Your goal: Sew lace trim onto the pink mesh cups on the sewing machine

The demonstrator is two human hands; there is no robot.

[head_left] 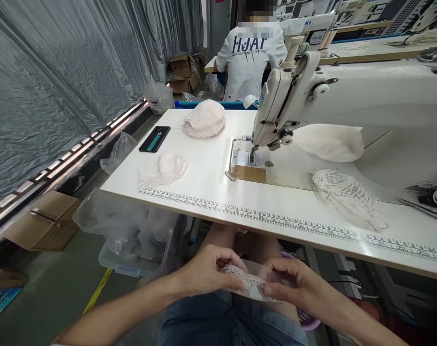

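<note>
In the head view, the work looks to be at the handling stage and not yet at the stitching: the small lace piece (245,281) is held low over the lap, nearer than the front edge of the bench (211,178), and nothing lies under the needle of the sewing machine (286,105). A rounded pile of pale pieces (205,119) sits at the far side of the bench and a flat lace piece (163,170) lies near the left, beside a phone (154,139). Another netted piece (344,197) lies to the right of the needle plate. Whether any of these are finished I cannot tell. The left hand (207,269) pinches the left end of the lace, its fingers (224,262) curled close with thumb on top. The right hand (294,281) grips the right end in the same narrow way, fingertips pressed on the lace. A person in a white shirt (250,53) sits beyond the far edge.
</note>
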